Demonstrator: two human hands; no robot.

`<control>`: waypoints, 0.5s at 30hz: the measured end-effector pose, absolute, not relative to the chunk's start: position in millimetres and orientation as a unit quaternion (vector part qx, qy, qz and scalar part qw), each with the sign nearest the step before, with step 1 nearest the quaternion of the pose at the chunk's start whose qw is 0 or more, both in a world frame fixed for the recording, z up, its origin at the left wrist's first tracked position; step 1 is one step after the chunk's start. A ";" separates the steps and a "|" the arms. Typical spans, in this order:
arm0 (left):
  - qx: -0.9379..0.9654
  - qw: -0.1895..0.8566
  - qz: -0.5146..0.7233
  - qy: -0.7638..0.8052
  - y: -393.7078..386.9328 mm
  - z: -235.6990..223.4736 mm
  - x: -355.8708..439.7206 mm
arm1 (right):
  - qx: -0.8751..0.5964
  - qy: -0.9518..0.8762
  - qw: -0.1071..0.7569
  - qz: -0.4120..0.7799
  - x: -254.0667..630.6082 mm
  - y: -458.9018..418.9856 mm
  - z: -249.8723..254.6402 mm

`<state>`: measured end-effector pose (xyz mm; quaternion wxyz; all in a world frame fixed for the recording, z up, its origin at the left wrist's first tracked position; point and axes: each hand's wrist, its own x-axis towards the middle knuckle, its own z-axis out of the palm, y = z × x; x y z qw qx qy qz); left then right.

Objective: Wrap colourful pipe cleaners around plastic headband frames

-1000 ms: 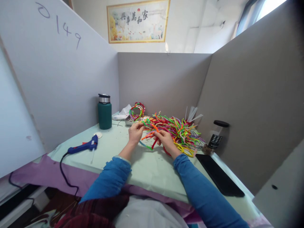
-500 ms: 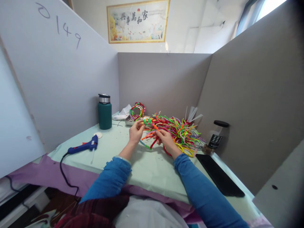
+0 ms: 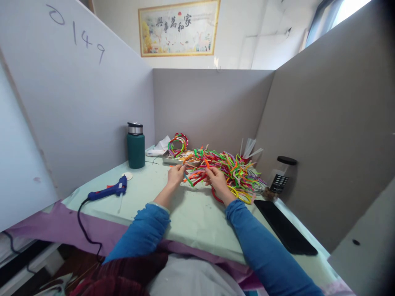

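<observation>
Between my hands is a ring of fuzzy pipe cleaners (image 3: 206,163), coloured orange, red, green and blue, with a curly green twist (image 3: 199,153) at its top. My left hand (image 3: 176,174) pinches the left side of this ring. On the opposite side, the fingers of my right hand (image 3: 216,179) are closed round it. Behind and right of the ring spreads a big heap of loose pipe cleaners (image 3: 237,166) in many colours. Yellow coiled pipe cleaners (image 3: 243,196) lie close to my right wrist.
A metal tray (image 3: 168,159) stands at the back, with finished-looking coloured rings (image 3: 178,144) on it. Left are a green bottle (image 3: 136,150) and a blue glue gun (image 3: 108,190) with its cord. A clear jar (image 3: 280,176) and black flat object (image 3: 285,227) lie right. Grey panels (image 3: 212,107) enclose the table.
My left hand has moved from the green twist down to the ring's left side. The ring has turned, and its green twist has shifted right and slightly up.
</observation>
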<state>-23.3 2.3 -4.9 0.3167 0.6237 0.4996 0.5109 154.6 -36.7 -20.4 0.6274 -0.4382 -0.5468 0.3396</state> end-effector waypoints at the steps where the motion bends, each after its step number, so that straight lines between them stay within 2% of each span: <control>1: 0.623 0.319 0.509 0.502 2.7 -5.4 -23.4 | -0.441 -0.548 0.627 0.335 155.1 -35.5 -21.9; 15: 0.600 0.397 0.469 0.512 8.7 -12.2 -20.2 | -0.460 -0.514 0.613 0.385 157.3 -38.2 -24.7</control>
